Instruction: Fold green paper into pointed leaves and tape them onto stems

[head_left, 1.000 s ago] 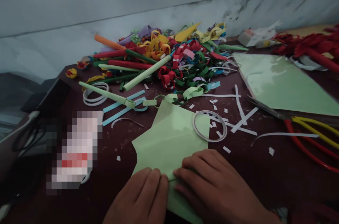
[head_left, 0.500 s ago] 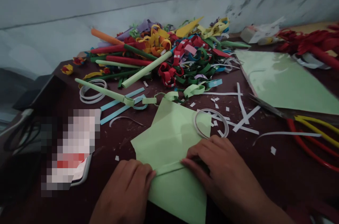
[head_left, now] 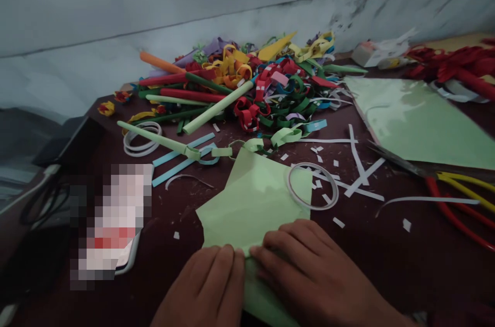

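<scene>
A light green paper sheet (head_left: 247, 203) lies on the dark table in front of me, a rolled or folded ridge running across it. My left hand (head_left: 211, 285) is closed on the ridge from the left, fingertips together. Close beside it, my right hand (head_left: 305, 270) pinches the same ridge from the right, and the two hands almost meet. They cover most of the ridge. Just beyond my right hand a roll of tape (head_left: 334, 190) lies partly over the sheet's right edge. A pale green paper chain (head_left: 253, 145) stretches behind the sheet.
Coloured paper rolls and chains (head_left: 232, 77) are heaped at the back. Scissors (head_left: 419, 167) and a green paper stack (head_left: 425, 120) lie to the right. On the left are a phone (head_left: 137, 224), more tape rolls (head_left: 141, 139) and blue strips (head_left: 183, 167). White scraps are scattered around.
Both hands have moved closer together along the ridge, covering more of it. My right hand has come away from beside the tape roll. The view has shifted slightly.
</scene>
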